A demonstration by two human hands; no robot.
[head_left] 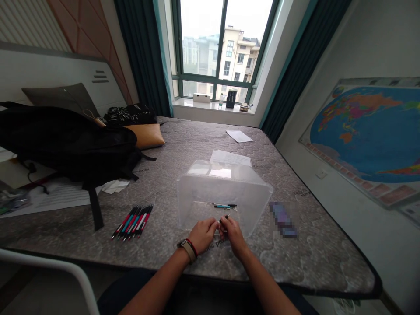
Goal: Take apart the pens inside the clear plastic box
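Observation:
Both my hands meet over the near rim of a clear plastic bin (259,192) on the grey quilted mattress. My left hand (202,234), with a watch and a red band at the wrist, is closed around one end of a dark pen (224,218). My right hand (233,231) pinches the other end of that pen. Inside the bin lie two pens (223,205), one teal and one dark. To the left of the bin, a row of several red, teal and black pens (133,222) lies on the mattress.
A black backpack (65,144) and a tan pillow (146,135) lie at the left, with papers (59,194) under the bag. White sheets (231,157) lie behind the bin. A blurred small object (282,218) rests to the right. A white chair rail (65,269) is at lower left.

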